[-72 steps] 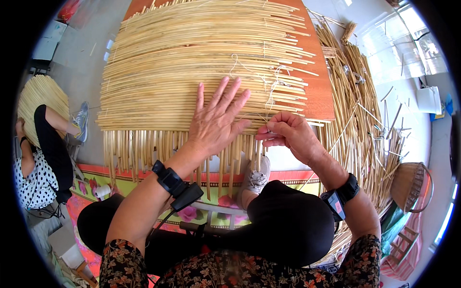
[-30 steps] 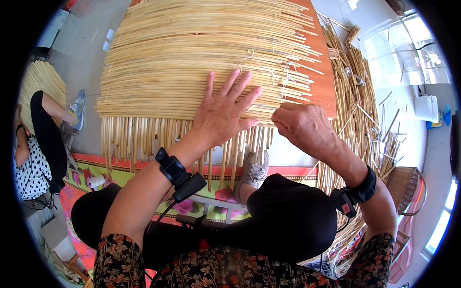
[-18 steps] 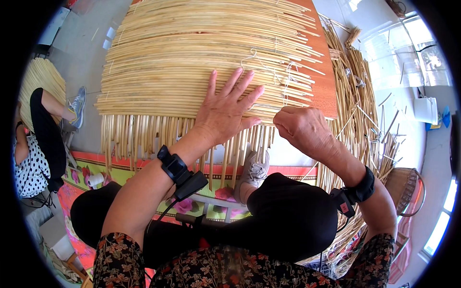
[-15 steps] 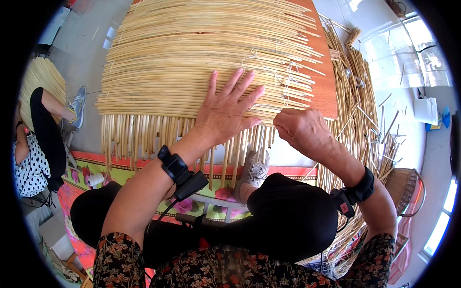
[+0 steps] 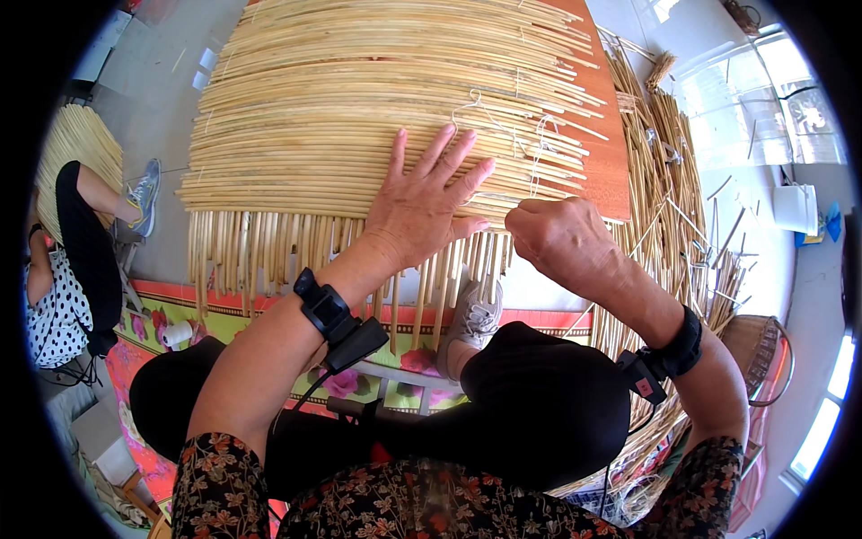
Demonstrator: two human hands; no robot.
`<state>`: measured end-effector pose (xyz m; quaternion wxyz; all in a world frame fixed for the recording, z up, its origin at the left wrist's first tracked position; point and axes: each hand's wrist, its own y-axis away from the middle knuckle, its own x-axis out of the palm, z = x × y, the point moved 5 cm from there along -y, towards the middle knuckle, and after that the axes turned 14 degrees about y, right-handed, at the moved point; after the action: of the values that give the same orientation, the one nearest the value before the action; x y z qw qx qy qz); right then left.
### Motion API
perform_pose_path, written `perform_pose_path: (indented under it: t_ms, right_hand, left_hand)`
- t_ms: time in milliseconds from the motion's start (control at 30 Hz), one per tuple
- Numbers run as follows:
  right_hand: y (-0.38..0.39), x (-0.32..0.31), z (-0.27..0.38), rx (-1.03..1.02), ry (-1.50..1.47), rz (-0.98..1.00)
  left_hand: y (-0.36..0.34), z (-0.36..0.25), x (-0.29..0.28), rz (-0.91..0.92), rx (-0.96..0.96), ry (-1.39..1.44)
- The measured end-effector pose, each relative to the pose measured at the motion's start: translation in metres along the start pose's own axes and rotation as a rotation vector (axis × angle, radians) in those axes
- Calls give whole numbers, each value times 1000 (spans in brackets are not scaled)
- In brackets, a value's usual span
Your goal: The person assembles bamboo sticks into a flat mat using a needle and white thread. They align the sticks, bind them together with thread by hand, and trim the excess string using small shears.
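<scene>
My left hand [image 5: 413, 207] lies palm down, fingers spread, on a mat of pale, straight reeds [image 5: 314, 108] spread over an orange-brown board [image 5: 602, 171]. Reed ends hang below the mat's near edge, over my shoe [image 5: 478, 315]. Beside my left thumb, my right hand [image 5: 561, 236] is closed in a pinch at that edge; what its fingertips grip is hidden under the knuckles. Loose white string [image 5: 478, 99] loops over the mat, and more of it runs down toward my right hand.
Loose reed bundles [image 5: 669, 162] lie at the right, near a wicker basket [image 5: 747, 355] and white bucket [image 5: 792, 207]. At the left another person [image 5: 58, 305] sits by another reed mat [image 5: 81, 144]. A spool [image 5: 178, 334] rests on floral cloth [image 5: 162, 296].
Since the earliest frame, my right hand has turned over from a looser pinch on thin thread into a tighter closed grip, slightly right and higher. Both hands sit a little higher in view.
</scene>
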<state>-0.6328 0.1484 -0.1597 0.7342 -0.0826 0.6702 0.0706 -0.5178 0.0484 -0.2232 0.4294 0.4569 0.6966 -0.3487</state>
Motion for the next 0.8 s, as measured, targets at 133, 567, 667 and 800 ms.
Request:
perform_pose_path:
  t_ms: [133, 567, 667, 800]
  right_hand:
    - [-5, 0, 1, -72, 63, 41]
    - [-16, 10, 4, -118, 81, 47]
    - [-16, 16, 3, -107, 88, 85]
    - [-16, 15, 0, -85, 77, 82]
  left_hand:
    - [0, -1, -1, -2, 9, 3]
    - [2, -1, -3, 0, 15, 24]
    - [2, -2, -3, 9, 11, 8]
    - [2, -3, -3, -24, 32, -10]
